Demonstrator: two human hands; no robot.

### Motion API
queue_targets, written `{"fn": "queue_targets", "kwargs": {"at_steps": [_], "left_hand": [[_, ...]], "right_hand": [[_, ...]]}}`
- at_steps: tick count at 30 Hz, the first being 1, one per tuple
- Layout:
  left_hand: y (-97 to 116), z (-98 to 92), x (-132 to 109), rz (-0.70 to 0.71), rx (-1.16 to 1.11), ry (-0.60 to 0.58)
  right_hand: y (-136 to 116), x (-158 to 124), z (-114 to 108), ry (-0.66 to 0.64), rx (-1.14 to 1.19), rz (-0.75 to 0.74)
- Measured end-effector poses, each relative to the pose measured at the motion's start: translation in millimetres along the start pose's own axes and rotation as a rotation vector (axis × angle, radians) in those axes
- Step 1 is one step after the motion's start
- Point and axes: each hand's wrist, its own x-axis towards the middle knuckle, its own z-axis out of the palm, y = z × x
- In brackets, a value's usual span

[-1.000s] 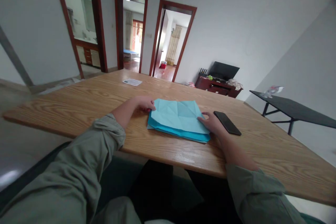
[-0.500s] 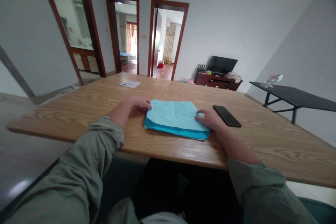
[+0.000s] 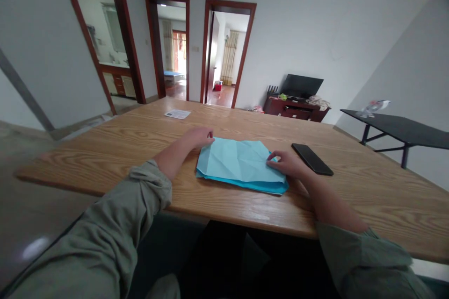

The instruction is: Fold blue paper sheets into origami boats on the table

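A folded light-blue paper sheet (image 3: 240, 166) lies on the wooden table (image 3: 354, 196), near its front edge, between the left hand (image 3: 198, 138), curled at the sheet's far corner, and the right hand (image 3: 286, 163), fingertips on its right edge; whether either grip is clamped I cannot tell. A black smartphone (image 3: 312, 159) sits just beyond the right hand, the nearest thing in its way, and a white paper slip (image 3: 177, 114) lies well ahead, toward the far edge.

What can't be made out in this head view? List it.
- Underside of the blue folded paper: hidden by its top layer and the wooden table.
- Palm of the right hand: hidden by the back of the hand.
- White printed sheet: text too small to read.
- Item on the dark side table: too small to identify.
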Motion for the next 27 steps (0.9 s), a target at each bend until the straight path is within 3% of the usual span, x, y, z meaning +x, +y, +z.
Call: {"fn": "queue_targets", "kwargs": {"at_steps": [2, 4, 7, 9, 19, 21, 24, 27], "left_hand": [[13.7, 7.0, 0.3, 0.136, -0.009, 0.028], [26.7, 17.1, -2.8, 0.221, -0.031, -0.074], [39.1, 31.1, -10.1, 0.171, -0.027, -0.288], [42.4, 35.9, -14.1, 0.138, -0.010, -0.353], [52.2, 35.2, -20.9, 0.114, 0.040, -0.348], [57.2, 38.3, -19.7, 0.097, 0.052, -0.329], [65.8, 45.6, -13.8, 0.055, 0.068, -0.293], [72.1, 53.6, -5.3, 0.033, 0.093, -0.250]], "right_hand": [[-2.5, -0.3, -2.6, -0.047, 0.009, -0.012], [-5.3, -1.5, -4.5, -0.091, 0.017, -0.015], [-9.2, -5.2, -6.0, -0.123, 0.023, -0.025], [-11.5, -8.1, -6.4, -0.128, 0.031, -0.023], [-8.6, -20.0, -13.5, -0.233, 0.053, 0.031], [-15.6, -20.6, -20.9, -0.137, -0.075, 0.044], [-46.1, -18.2, -27.9, 0.140, -0.261, 0.037], [-93.7, -7.3, -14.5, 0.245, -0.231, -0.185]]}}
